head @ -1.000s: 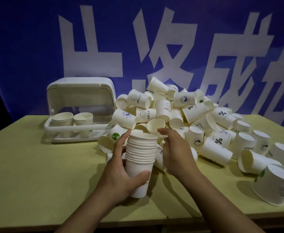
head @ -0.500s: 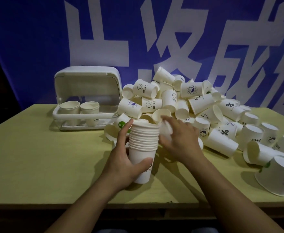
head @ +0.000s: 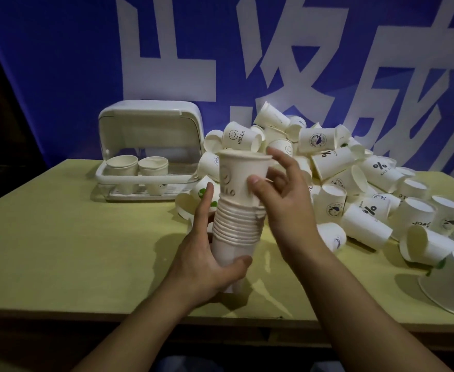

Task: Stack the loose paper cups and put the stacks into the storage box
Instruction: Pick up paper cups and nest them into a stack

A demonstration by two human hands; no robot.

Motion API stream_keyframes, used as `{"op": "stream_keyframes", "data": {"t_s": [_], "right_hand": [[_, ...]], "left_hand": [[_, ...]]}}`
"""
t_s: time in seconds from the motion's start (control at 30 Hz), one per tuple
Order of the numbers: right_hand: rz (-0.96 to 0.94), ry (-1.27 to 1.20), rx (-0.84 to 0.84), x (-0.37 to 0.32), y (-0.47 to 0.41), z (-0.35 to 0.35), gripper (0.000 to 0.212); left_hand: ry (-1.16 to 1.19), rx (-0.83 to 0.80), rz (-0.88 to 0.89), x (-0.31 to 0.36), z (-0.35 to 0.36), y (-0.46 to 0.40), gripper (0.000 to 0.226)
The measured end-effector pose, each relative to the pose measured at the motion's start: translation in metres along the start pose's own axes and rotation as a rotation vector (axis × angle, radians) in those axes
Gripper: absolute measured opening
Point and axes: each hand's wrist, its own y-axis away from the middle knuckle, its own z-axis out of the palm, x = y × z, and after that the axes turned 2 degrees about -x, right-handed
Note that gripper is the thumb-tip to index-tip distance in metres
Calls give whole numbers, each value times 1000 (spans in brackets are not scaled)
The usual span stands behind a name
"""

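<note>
Head view, one frame. Nested stack of paper cups (head: 235, 232), centre of frame, upright above the yellow-green table (head: 59, 237). Topmost cup (head: 243, 178) only part-seated, standing tall above the packed rims below; printed smiley and letters reading "…LLO" on its side. Left hand (head: 209, 261) closed round the stack's base, thumb across the front, index finger stretched up the left side. Right hand (head: 285, 200) on the topmost cup, thumb pressed to its front wall, fingers loosely curled behind and to the right; grip on that cup.

Loose cup pile (head: 341, 178), right half of frame, heaped against the backdrop and spilling to the right edge; too many to count. Legible prints: "HELLO" with smiley (head: 238, 136); "%" with "NICE D…" (head: 380, 167); round dark emblem, text too small to read.

Storage box (head: 150, 149), white with clear base, upper left of centre, lid raised. Inside: two short cup stacks (head: 137, 166) side by side, upright.

Blue backdrop (head: 46, 76), full width of upper frame, large white characters, cropped.
</note>
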Motion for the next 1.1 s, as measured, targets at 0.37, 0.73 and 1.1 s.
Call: {"op": "stream_keyframes", "data": {"t_s": [0.37, 0.73, 1.1], "right_hand": [[-65, 390, -19, 13, 37, -7, 47], [29, 1155, 303, 34, 94, -117, 42], [244, 1110, 283, 53, 93, -123, 51]], "left_hand": [[-9, 40, 74, -6, -10, 10, 127], [-60, -102, 119, 20, 62, -18, 120], [-91, -126, 87, 28, 70, -22, 117]]}}
